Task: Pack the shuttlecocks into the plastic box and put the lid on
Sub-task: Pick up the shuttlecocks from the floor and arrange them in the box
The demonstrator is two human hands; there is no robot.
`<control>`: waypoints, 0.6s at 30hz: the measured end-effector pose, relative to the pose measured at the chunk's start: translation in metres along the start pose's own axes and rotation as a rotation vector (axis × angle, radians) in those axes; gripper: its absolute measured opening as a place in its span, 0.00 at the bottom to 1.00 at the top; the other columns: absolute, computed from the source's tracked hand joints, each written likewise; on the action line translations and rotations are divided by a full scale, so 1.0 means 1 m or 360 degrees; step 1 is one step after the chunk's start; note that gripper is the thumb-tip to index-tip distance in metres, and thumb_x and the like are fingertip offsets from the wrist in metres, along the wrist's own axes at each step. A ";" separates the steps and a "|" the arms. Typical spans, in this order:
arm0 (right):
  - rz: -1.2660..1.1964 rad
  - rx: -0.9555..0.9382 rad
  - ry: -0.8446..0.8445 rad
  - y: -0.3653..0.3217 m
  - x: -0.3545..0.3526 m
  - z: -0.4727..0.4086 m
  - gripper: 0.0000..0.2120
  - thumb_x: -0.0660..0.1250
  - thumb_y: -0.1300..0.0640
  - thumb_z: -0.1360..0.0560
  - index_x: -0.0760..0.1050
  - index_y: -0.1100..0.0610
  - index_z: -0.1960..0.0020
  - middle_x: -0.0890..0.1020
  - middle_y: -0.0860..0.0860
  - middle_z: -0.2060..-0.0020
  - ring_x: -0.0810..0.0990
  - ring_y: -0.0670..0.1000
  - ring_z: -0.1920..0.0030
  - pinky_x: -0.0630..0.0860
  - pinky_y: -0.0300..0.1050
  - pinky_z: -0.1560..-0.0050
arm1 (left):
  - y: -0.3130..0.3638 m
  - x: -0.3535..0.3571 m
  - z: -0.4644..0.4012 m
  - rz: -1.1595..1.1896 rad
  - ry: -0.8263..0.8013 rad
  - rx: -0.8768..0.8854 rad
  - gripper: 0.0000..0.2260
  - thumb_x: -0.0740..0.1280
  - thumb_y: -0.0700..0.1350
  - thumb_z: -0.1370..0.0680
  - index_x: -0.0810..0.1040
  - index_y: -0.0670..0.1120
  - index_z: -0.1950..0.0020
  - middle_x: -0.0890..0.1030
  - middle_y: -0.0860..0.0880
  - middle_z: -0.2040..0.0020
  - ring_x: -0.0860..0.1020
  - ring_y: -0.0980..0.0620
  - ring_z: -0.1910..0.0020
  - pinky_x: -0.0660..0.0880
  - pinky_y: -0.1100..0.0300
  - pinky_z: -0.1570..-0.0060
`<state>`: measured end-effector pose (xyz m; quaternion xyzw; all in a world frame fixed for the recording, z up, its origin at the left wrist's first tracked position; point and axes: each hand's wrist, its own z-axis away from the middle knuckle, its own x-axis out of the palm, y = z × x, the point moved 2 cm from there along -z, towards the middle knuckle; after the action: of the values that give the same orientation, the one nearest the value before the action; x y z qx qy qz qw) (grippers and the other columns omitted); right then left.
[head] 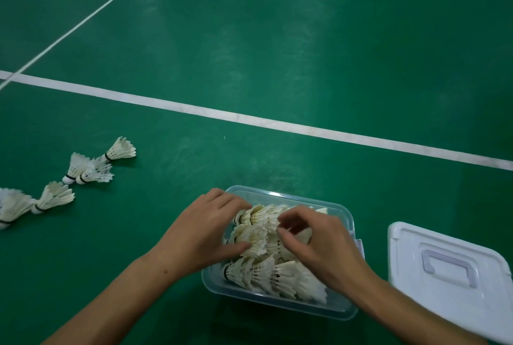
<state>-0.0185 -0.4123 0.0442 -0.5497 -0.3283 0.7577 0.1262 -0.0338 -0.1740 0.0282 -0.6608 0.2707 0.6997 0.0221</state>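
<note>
On the green court floor (277, 39) lie loose shuttlecocks (91, 170), the plastic box (277, 308) and its lid (449, 275).

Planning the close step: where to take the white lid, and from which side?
Judging by its pose, grip the lid by the clear handle in its recessed top, coming from above. It lies flat, top up, on the floor right of the plastic box, so the handle is exposed and roughly centred.
</note>
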 end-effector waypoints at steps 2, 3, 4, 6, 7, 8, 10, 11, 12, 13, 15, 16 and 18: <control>0.0043 -0.0038 0.0068 -0.006 -0.008 -0.009 0.10 0.72 0.46 0.22 0.80 0.45 0.41 0.84 0.37 0.55 0.83 0.36 0.54 0.83 0.37 0.51 | 0.002 -0.010 -0.003 0.0195 0.0124 -0.0092 0.27 0.68 0.66 0.24 0.75 0.54 0.30 0.78 0.58 0.35 0.72 0.59 0.35 0.73 0.59 0.35; 0.0068 -0.0064 0.0085 -0.009 -0.009 -0.014 0.11 0.72 0.44 0.22 0.80 0.45 0.41 0.84 0.37 0.55 0.83 0.36 0.54 0.83 0.38 0.52 | 0.000 -0.013 -0.004 0.0259 0.0186 -0.0137 0.26 0.68 0.66 0.24 0.76 0.54 0.31 0.79 0.59 0.35 0.72 0.60 0.36 0.72 0.61 0.36; 0.0095 -0.0100 0.0091 -0.013 -0.010 -0.021 0.12 0.72 0.43 0.22 0.80 0.44 0.41 0.84 0.36 0.55 0.83 0.36 0.54 0.83 0.39 0.51 | -0.003 -0.016 -0.004 0.0306 0.0243 -0.0182 0.25 0.68 0.66 0.23 0.77 0.54 0.32 0.79 0.59 0.36 0.73 0.61 0.37 0.72 0.61 0.37; 0.0147 -0.0190 0.0085 -0.025 -0.007 -0.036 0.13 0.71 0.40 0.22 0.79 0.44 0.41 0.85 0.36 0.55 0.83 0.36 0.54 0.83 0.43 0.50 | -0.013 -0.020 -0.002 0.0368 0.0348 -0.0263 0.22 0.68 0.64 0.22 0.78 0.53 0.34 0.80 0.59 0.39 0.75 0.61 0.40 0.73 0.62 0.41; 0.0176 -0.0237 0.0072 -0.033 -0.004 -0.044 0.13 0.70 0.39 0.22 0.79 0.44 0.41 0.85 0.36 0.55 0.83 0.36 0.55 0.83 0.45 0.50 | -0.020 -0.022 0.001 0.0394 0.0402 -0.0301 0.20 0.68 0.63 0.22 0.79 0.53 0.36 0.81 0.59 0.42 0.76 0.61 0.42 0.74 0.62 0.43; 0.0205 -0.0284 0.0054 -0.041 -0.001 -0.053 0.14 0.69 0.38 0.22 0.78 0.44 0.41 0.85 0.37 0.55 0.83 0.37 0.55 0.83 0.46 0.50 | -0.028 -0.023 0.006 0.0422 0.0455 -0.0348 0.18 0.69 0.62 0.22 0.79 0.53 0.37 0.82 0.59 0.44 0.77 0.61 0.45 0.75 0.63 0.46; 0.0267 -0.0379 -0.0009 -0.060 0.010 -0.069 0.14 0.68 0.38 0.21 0.77 0.44 0.40 0.86 0.38 0.55 0.84 0.39 0.55 0.83 0.46 0.51 | -0.049 -0.024 0.020 0.0487 0.0564 -0.0477 0.14 0.72 0.58 0.23 0.80 0.54 0.40 0.82 0.61 0.48 0.79 0.61 0.50 0.77 0.63 0.51; 0.0301 -0.0423 -0.0061 -0.070 0.017 -0.077 0.15 0.68 0.38 0.21 0.77 0.45 0.39 0.86 0.39 0.55 0.84 0.40 0.55 0.83 0.47 0.51 | -0.061 -0.023 0.029 0.0524 0.0617 -0.0555 0.13 0.73 0.55 0.23 0.80 0.53 0.41 0.83 0.61 0.50 0.80 0.61 0.52 0.77 0.63 0.53; 0.0337 -0.0461 -0.0123 -0.081 0.024 -0.085 0.15 0.67 0.38 0.20 0.76 0.45 0.38 0.86 0.39 0.55 0.84 0.41 0.55 0.83 0.47 0.51 | -0.075 -0.023 0.040 0.0558 0.0666 -0.0637 0.12 0.75 0.53 0.23 0.80 0.53 0.42 0.83 0.61 0.52 0.81 0.60 0.54 0.78 0.62 0.55; 0.0371 -0.0496 -0.0182 -0.093 0.032 -0.094 0.16 0.67 0.38 0.20 0.76 0.45 0.37 0.86 0.39 0.54 0.84 0.41 0.55 0.83 0.48 0.51 | -0.091 -0.024 0.051 0.0580 0.0704 -0.0718 0.12 0.76 0.52 0.24 0.80 0.53 0.42 0.84 0.60 0.53 0.82 0.60 0.55 0.79 0.61 0.55; 0.0426 -0.0571 -0.0263 -0.116 0.049 -0.113 0.16 0.66 0.39 0.19 0.75 0.46 0.37 0.86 0.40 0.52 0.84 0.42 0.54 0.83 0.47 0.51 | -0.122 -0.026 0.075 0.0583 0.0745 -0.0870 0.12 0.76 0.49 0.24 0.80 0.52 0.42 0.84 0.59 0.54 0.82 0.59 0.56 0.79 0.60 0.55; 0.0437 -0.0604 -0.0282 -0.127 0.059 -0.124 0.16 0.66 0.39 0.19 0.75 0.46 0.37 0.87 0.40 0.52 0.84 0.42 0.53 0.82 0.47 0.51 | -0.138 -0.027 0.087 0.0574 0.0756 -0.0946 0.12 0.77 0.49 0.24 0.80 0.52 0.42 0.84 0.59 0.54 0.83 0.59 0.56 0.80 0.59 0.55; 0.0425 -0.0645 -0.0289 -0.146 0.082 -0.147 0.15 0.66 0.39 0.19 0.75 0.46 0.38 0.87 0.40 0.52 0.85 0.44 0.52 0.81 0.47 0.52 | -0.172 -0.029 0.108 0.0554 0.0761 -0.1089 0.13 0.77 0.48 0.24 0.79 0.52 0.42 0.84 0.59 0.55 0.83 0.59 0.57 0.81 0.56 0.54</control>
<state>0.0609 -0.2044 0.0489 -0.5320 -0.4079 0.7326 -0.1176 -0.0621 0.0265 -0.0066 -0.7179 0.1285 0.5698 -0.3788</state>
